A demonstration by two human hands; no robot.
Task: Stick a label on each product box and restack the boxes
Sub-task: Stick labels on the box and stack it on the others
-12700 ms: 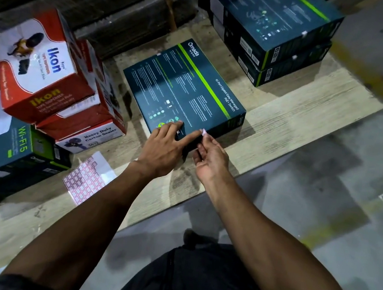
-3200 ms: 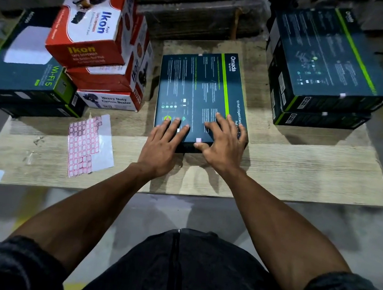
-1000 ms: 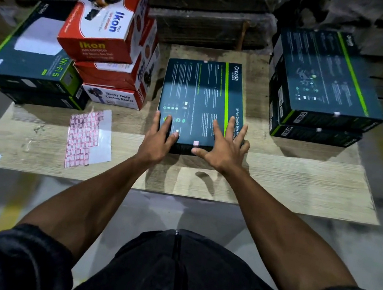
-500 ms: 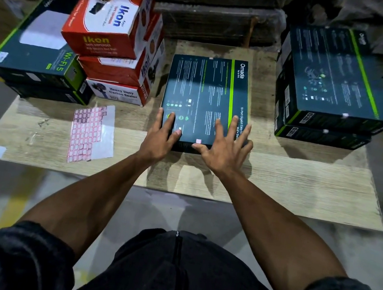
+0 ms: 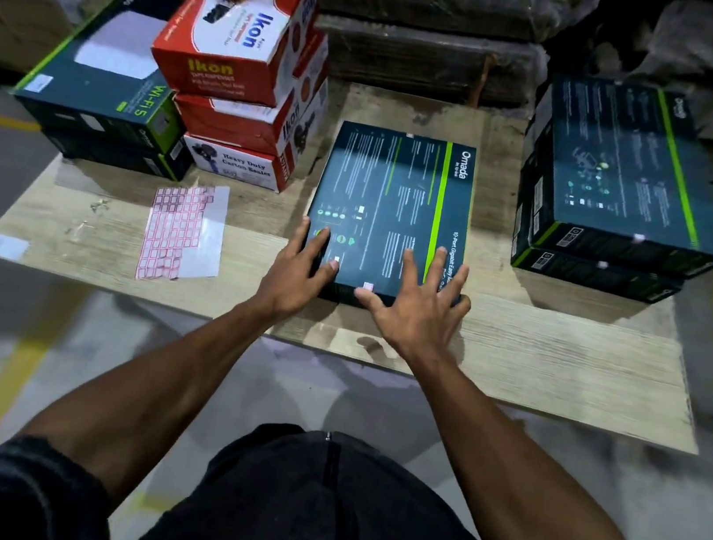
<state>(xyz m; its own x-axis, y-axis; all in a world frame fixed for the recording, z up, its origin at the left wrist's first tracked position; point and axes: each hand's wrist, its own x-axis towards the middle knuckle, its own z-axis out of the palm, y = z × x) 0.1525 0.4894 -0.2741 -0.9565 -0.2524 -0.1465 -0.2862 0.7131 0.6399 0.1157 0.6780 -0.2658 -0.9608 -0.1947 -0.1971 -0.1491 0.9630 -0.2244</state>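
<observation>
Both hands lie spread and flat on the near end of the Omada box (image 5: 389,210), holding nothing: left hand (image 5: 299,268) at the box's 7 o'clock corner, right hand (image 5: 417,299) at its 5 o'clock corner, fingers straight and fanned, forearms reaching forward from the body. The box lies flat at the centre of the wooden surface (image 5: 540,357). A small pale label (image 5: 366,286) sits on its near edge, just beside the right thumb. The label sheet (image 5: 182,232) lies at 9 o'clock; a two-box dark stack (image 5: 620,193) stands at 2 o'clock; red Ikon boxes (image 5: 239,81) are piled at 11 o'clock. Likely risks: flat palms give little purchase, so a lift may let the box slip; a thumb dragging across may peel the label; a careless swing may knock the uneven Ikon pile.
</observation>
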